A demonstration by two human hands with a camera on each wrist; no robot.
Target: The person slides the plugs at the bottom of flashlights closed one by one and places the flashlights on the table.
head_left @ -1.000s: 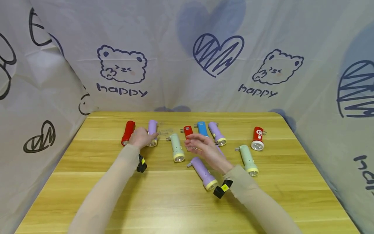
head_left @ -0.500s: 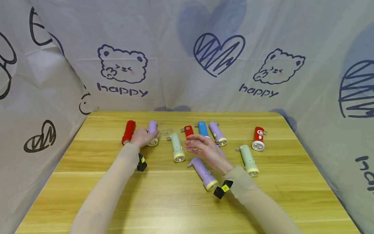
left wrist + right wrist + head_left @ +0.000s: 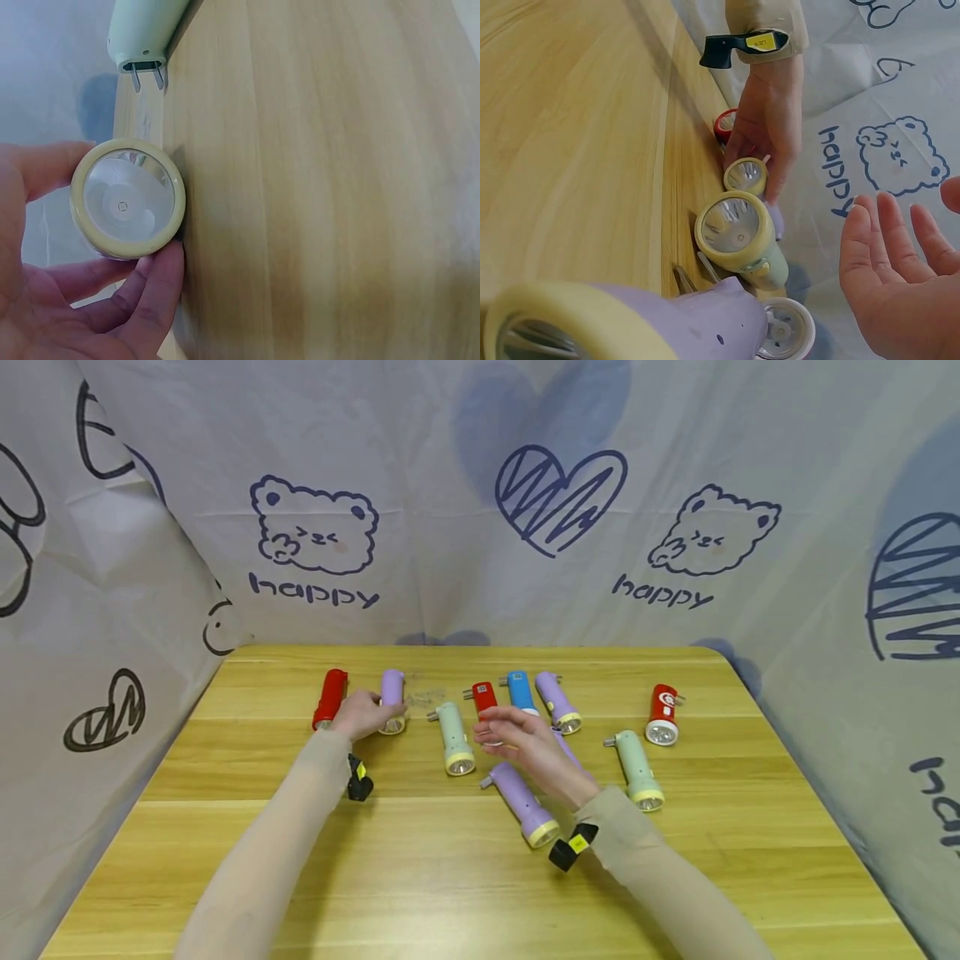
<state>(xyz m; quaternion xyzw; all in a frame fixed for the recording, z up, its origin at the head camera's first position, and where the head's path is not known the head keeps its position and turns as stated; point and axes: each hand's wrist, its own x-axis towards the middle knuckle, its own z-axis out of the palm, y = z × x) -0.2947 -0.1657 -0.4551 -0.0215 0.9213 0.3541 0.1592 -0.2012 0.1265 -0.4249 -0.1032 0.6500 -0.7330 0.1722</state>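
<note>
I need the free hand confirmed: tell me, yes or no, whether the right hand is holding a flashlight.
No. The right hand hovers with fingers spread and relaxed above the flashlights, gripping nothing, as the right wrist view confirms.

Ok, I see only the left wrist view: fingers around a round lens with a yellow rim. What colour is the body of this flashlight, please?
Observer: Purple. The left hand holds the purple flashlight, which lies near the back left of the table.
Operator: Does anything lie on the other side of that hand?
Observer: Yes, a red flashlight lies just to its left, close to the knuckles.
Operator: And where is the other hand?
Observer: The right hand is open and holds nothing. Its fingertips are in front of a second red flashlight near the middle of the table.
</note>
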